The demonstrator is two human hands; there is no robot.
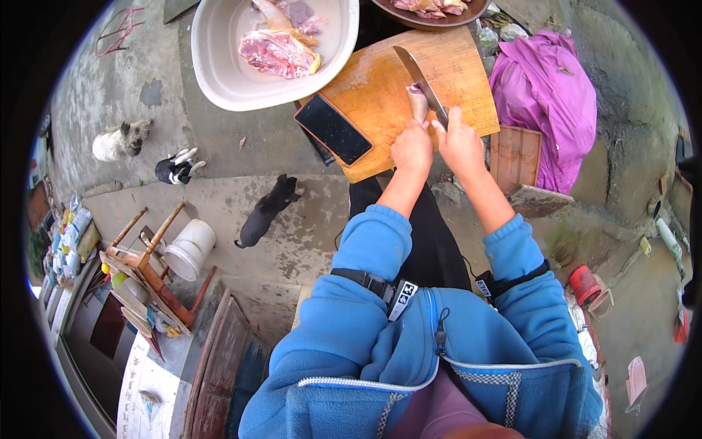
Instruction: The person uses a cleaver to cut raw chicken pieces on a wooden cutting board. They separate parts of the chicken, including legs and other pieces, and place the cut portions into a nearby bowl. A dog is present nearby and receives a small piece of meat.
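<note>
On a wooden cutting board [365, 77], my left hand [412, 148] is closed around the near end of a pale raw poultry piece [417, 102], which looks like a leg. Its far end shows red cut flesh. My right hand [462, 143] grips a kitchen knife [422, 78] by the handle, which my fingers hide. The wide blade points away and to the left, close along the right side of the piece; whether they touch I cannot tell. A dark-screened phone [334, 129] lies on the board's left part, its screen speckled with small spots.
Behind the board's left side stands a white basin [212, 69] with larger raw poultry parts. A brown bowl [439, 20] of cut meat sits beyond it. Purple cloth [545, 102] is heaped to the right. Several animals, including a black dog [268, 211], are on the concrete at left.
</note>
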